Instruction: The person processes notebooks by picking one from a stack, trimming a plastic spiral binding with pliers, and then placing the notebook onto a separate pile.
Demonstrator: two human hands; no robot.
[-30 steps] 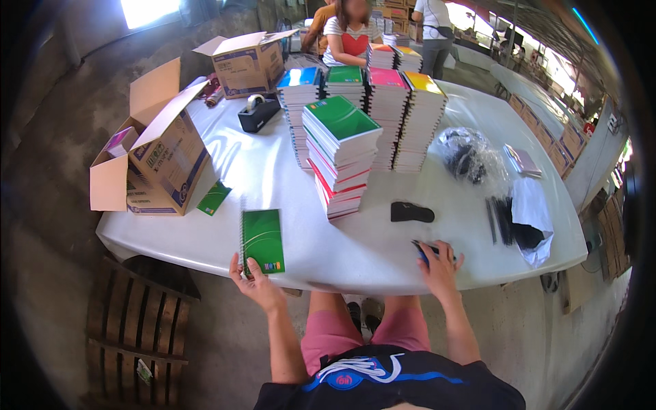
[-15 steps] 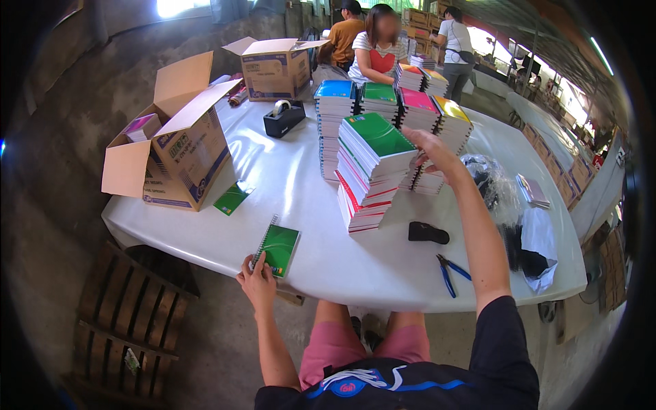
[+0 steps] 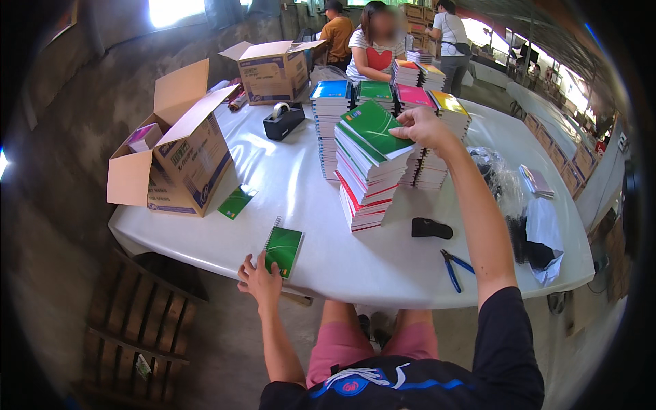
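Note:
At the table's near edge lies a green spiral notebook (image 3: 284, 253) with a white wire coil along its left side. My left hand (image 3: 261, 279) is at its lower left corner, fingers apart, with fingertips at the cover. My right hand (image 3: 425, 130) pinches the right edge of a green-covered notebook (image 3: 372, 128) on top of a tall stack of unbound pads (image 3: 365, 188). That top piece sits turned askew from the ones under it. Red edges show low in the stack. Behind stand piles of coil-bound notebooks with blue (image 3: 331, 89), green, pink and yellow covers.
An open carton (image 3: 188, 160) stands at left, a second carton (image 3: 273, 74) farther back. A black tape dispenser (image 3: 283, 121), a loose green cover (image 3: 236, 202), blue-handled pliers (image 3: 452, 270), a black pouch-like item (image 3: 432, 228) and clear plastic (image 3: 495, 181) lie about. Across the table sits a person (image 3: 372, 58).
My right hand has moved left and up onto the stack's top, and the top green notebook has turned askew. My left fingers have loosened and spread at the spiral notebook's corner.

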